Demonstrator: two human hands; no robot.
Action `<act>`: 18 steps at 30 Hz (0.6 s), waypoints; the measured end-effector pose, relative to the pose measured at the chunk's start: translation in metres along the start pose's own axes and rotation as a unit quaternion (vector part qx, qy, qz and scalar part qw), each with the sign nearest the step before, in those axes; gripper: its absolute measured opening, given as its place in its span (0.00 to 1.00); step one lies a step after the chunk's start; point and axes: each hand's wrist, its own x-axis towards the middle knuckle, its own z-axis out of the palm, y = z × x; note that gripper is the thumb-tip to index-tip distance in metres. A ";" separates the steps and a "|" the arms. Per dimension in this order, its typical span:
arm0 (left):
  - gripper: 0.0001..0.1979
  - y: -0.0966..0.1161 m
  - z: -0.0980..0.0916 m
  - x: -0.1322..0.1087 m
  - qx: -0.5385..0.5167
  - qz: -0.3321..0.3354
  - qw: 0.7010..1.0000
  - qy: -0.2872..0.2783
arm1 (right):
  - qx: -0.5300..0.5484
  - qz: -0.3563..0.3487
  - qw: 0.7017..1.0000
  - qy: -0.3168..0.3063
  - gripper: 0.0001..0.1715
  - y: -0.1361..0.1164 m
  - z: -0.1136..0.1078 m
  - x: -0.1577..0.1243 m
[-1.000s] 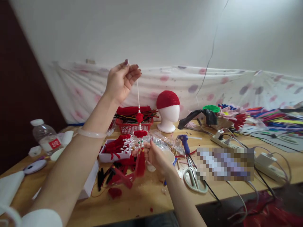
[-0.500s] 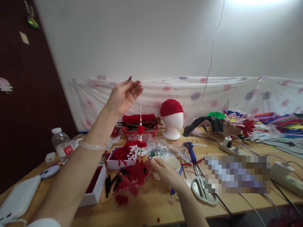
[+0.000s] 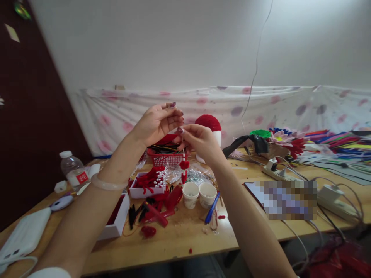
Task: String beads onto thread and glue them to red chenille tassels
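Note:
My left hand (image 3: 159,122) is raised above the table, thumb and forefinger pinching the upper end of a white string. Just below and to the right, my right hand (image 3: 200,142) pinches the same string. From there hangs a string of beads (image 3: 184,165) with white beads and red pieces, its lower end over the clutter. Behind my right hand stands a white foam head with a red cap (image 3: 208,122), partly covered. A red basket (image 3: 166,160) holding dark and red stems is behind the hanging beads.
Two paper cups (image 3: 190,195) stand beside a blue pen (image 3: 212,208). A white box (image 3: 147,192) holds red pieces and pearl sprays. Red scraps lie in front. A bottle (image 3: 74,172) is at left; a power strip (image 3: 278,172) and cables are at right.
My right hand has risen from the lower end of the bead string to just beneath my left hand and now pinches the string there. The view has shifted slightly.

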 end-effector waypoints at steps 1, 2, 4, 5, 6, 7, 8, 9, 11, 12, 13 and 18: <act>0.14 -0.001 -0.002 0.002 0.000 0.006 1.000 0.020 | 0.008 0.009 1.000 0.006 0.07 -0.001 -0.001 0.002; 0.13 -0.003 -0.004 0.003 0.005 0.010 0.999 0.051 | 0.016 0.021 1.000 0.013 0.09 -0.001 -0.003 0.003; 0.12 -0.009 -0.012 0.000 0.028 0.001 0.991 0.131 | 0.027 0.047 0.998 0.028 0.10 0.002 -0.007 0.004; 0.12 -0.013 -0.017 -0.004 0.045 -0.016 0.985 0.164 | 0.028 0.056 0.997 0.035 0.11 0.005 -0.009 0.005; 0.13 -0.017 -0.021 -0.010 0.060 -0.043 0.980 0.186 | 0.029 0.062 0.997 0.039 0.11 0.008 -0.011 0.004; 0.15 -0.022 -0.025 -0.018 0.070 -0.080 0.978 0.181 | 0.030 0.066 0.996 0.041 0.12 0.011 -0.012 0.004; 0.16 -0.027 -0.028 -0.027 0.078 -0.122 0.976 0.164 | 0.032 0.072 0.996 0.041 0.12 0.015 -0.013 0.003; 0.17 -0.033 -0.030 -0.036 0.084 -0.175 0.971 0.140 | 0.034 0.077 0.996 0.040 0.11 0.019 -0.012 0.001; 0.21 -0.046 -0.030 -0.052 0.079 -0.286 0.951 0.083 | 0.039 0.083 0.995 0.036 0.10 0.025 -0.009 -0.004; 0.25 -0.054 -0.028 -0.057 0.056 -0.345 0.936 0.050 | 0.042 0.081 0.995 0.034 0.10 0.028 -0.006 -0.008; 0.27 -0.061 -0.027 -0.061 0.043 -0.373 0.926 0.032 | 0.045 0.079 0.995 0.032 0.10 0.030 -0.003 -0.013; 0.21 -0.103 -0.024 -0.066 0.015 -0.396 0.918 -0.001 | 0.056 0.083 0.995 -0.005 0.11 0.039 0.008 -0.045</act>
